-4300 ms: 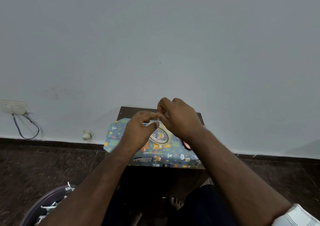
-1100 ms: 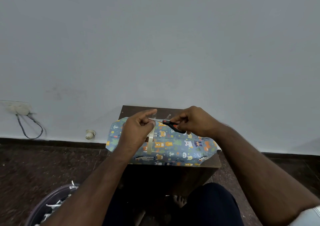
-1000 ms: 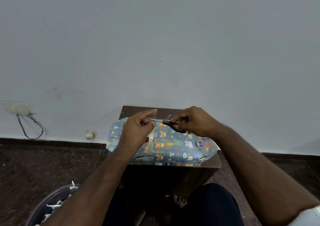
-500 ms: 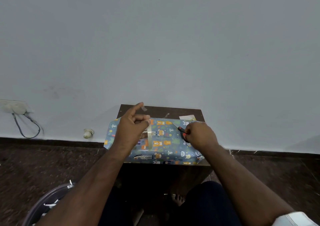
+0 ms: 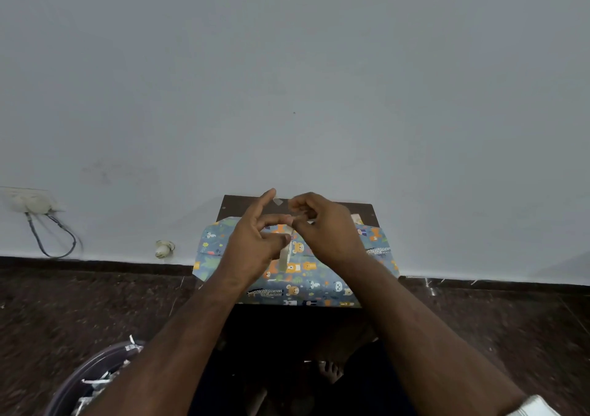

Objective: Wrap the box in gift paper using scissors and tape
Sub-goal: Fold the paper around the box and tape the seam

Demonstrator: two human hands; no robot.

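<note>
The step in hand looks like sticking a cut tape strip (image 5: 285, 251) over the seam of the gift-wrapped box (image 5: 319, 283), which lies on the small dark bench (image 5: 362, 208) against the wall. To do it well, the person should keep the strip taut, lay it across the paper's overlap and press from the middle outward. The left hand (image 5: 255, 243) and right hand (image 5: 322, 233) meet just above the box; their fingers pinch the strip's upper end, its lower part hanging onto the paper.
</note>
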